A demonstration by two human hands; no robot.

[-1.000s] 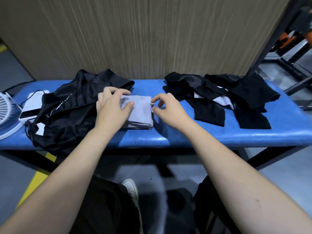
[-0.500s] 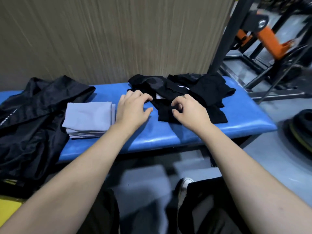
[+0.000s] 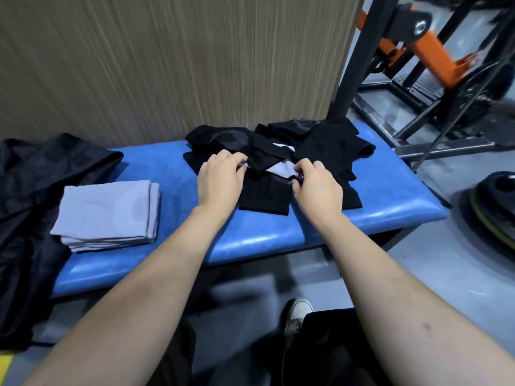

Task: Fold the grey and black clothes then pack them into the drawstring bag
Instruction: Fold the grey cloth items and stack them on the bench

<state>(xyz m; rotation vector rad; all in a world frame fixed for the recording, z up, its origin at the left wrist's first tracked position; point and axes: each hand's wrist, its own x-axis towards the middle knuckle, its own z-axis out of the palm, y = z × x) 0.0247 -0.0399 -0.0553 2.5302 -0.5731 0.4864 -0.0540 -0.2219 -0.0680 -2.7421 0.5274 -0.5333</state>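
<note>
The blue bench (image 3: 278, 240) is padded and glossy, its vinyl catching the light along the near edge. Well left of both hands, a slack black bag (image 3: 36, 190) — thin, slightly shiny fabric, apparently the drawstring bag — lies heaped over the bench end, nothing packed in it yet.

Under and beyond the hands sits the black pile (image 3: 320, 151), matte, soft and crumpled, not yet folded; a pale label or lining shows in its creases. Between the bag and the left hand rests the grey stack (image 3: 107, 215), a smooth knit folded into a neat rectangle with layered edges — by the look of it, that half is done.

The left hand (image 3: 220, 179) and right hand (image 3: 316, 185) are close together on the pile's near middle, each with fingers curled into the cloth; they seem to pinch a fold, though blur hides the fingertips. So I judge the task under halfway: black folding is only starting, and all packing remains.
</note>
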